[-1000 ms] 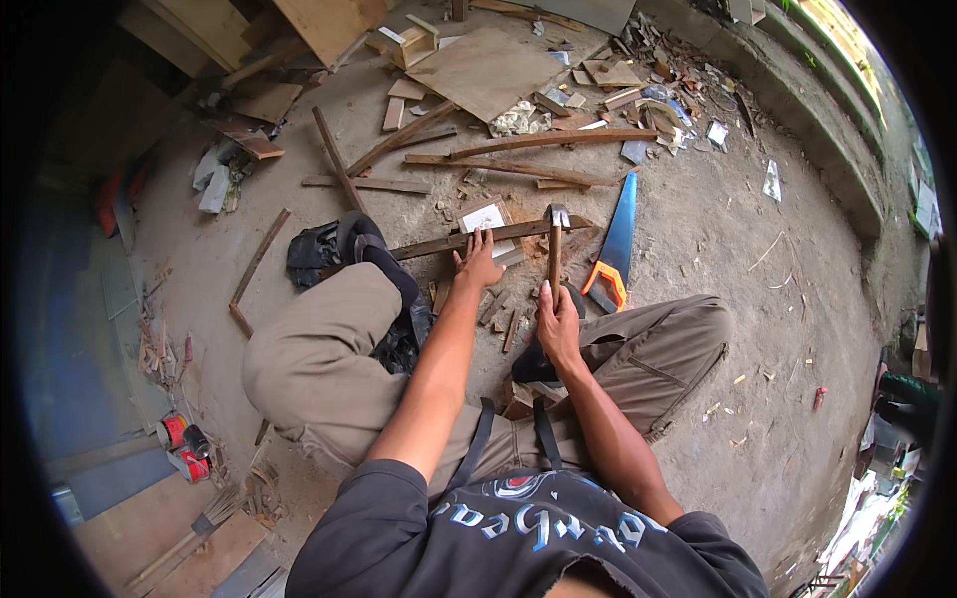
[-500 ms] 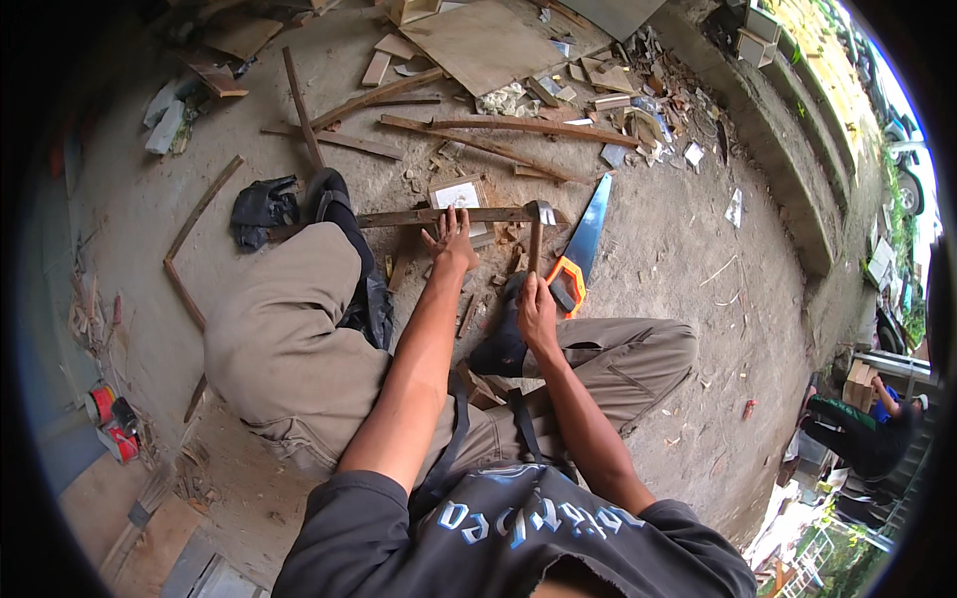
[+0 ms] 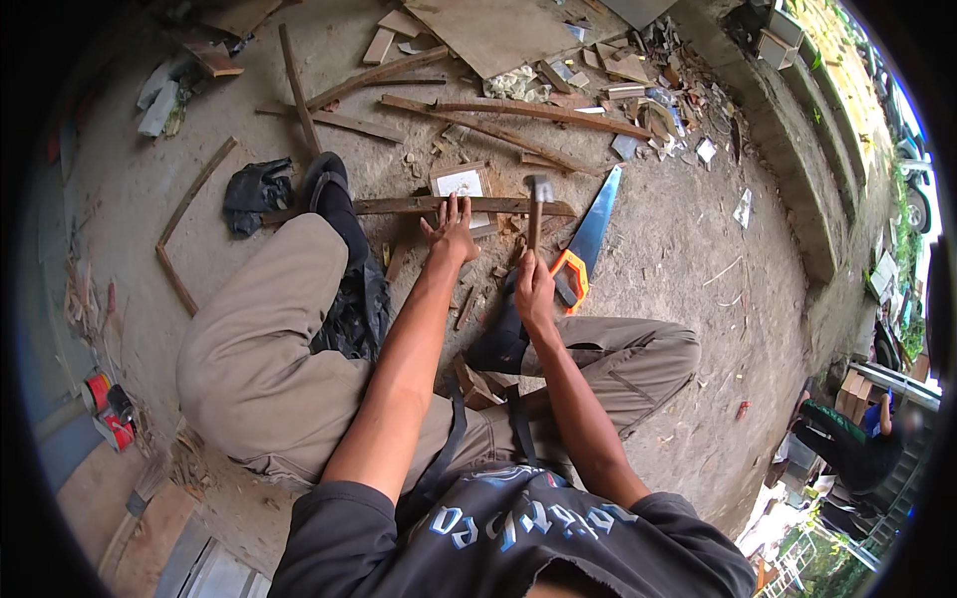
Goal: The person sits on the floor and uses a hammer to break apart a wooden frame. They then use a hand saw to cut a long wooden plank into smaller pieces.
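My left hand (image 3: 452,237) lies with fingers spread on a long, narrow wooden strip (image 3: 394,206) that runs across in front of me. Under the strip is a wooden piece with a white face (image 3: 461,183). In my right hand (image 3: 534,289) is the wooden handle of a hammer (image 3: 536,214), its metal head over the right part of the strip. Whether the head touches the wood, I cannot tell. A handsaw (image 3: 595,221) with an orange and black handle lies just right of the hammer. My left shoe rests by the strip's left part.
Loose wooden strips (image 3: 543,115) and a large flat board (image 3: 488,35) lie beyond my hands, with scraps and rubble. Black plastic bags (image 3: 257,196) sit at the left. Concrete steps (image 3: 768,140) rise at the right. Another person (image 3: 847,444) is at the far right.
The hammer head has shifted a little farther from me relative to the strip. My left knee has swung outward to the left. My left hand stays on the strip.
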